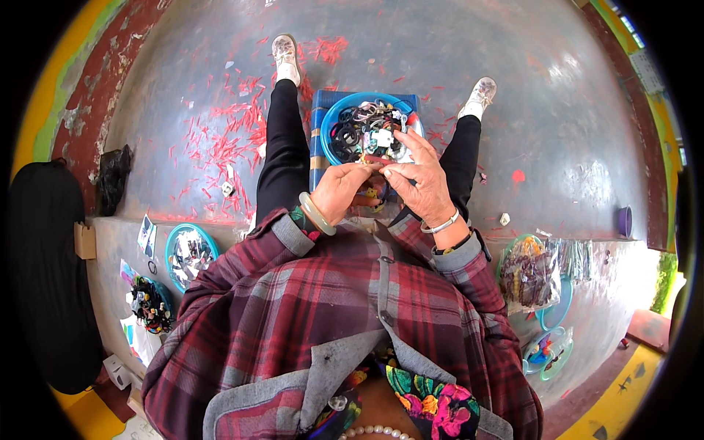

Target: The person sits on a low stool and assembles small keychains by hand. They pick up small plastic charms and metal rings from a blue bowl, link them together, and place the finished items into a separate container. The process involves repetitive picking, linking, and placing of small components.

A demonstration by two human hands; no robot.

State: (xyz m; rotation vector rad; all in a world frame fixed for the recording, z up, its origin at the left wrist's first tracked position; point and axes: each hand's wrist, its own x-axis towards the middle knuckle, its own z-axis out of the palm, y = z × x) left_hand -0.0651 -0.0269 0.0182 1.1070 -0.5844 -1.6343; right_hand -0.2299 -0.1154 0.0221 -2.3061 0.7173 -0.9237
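Observation:
Close together over my lap, both hands meet at the near edge of a round blue basin [350, 100]. My left hand [336, 194], with a pale bangle at the wrist, pinches one end of a small dark-red strip [378, 160]. Thumb and finger of my right hand [423, 185] close on its other end, while the remaining fingers reach over the basin. Inside lie many dark hair ties [356, 130] and a white piece [383, 138] with dark specks. Under the basin is a blue-edged box [317, 150] between my legs. Fingers partly hide the strip.
Red scraps [246, 125] litter the floor ahead, mostly to the left. On the ledge at left stand a teal basin [173, 249] of pale pieces and a heap of dark hair ties [152, 306]. A clear bag of brown items [529, 277] and a purple pot [624, 221] are at right.

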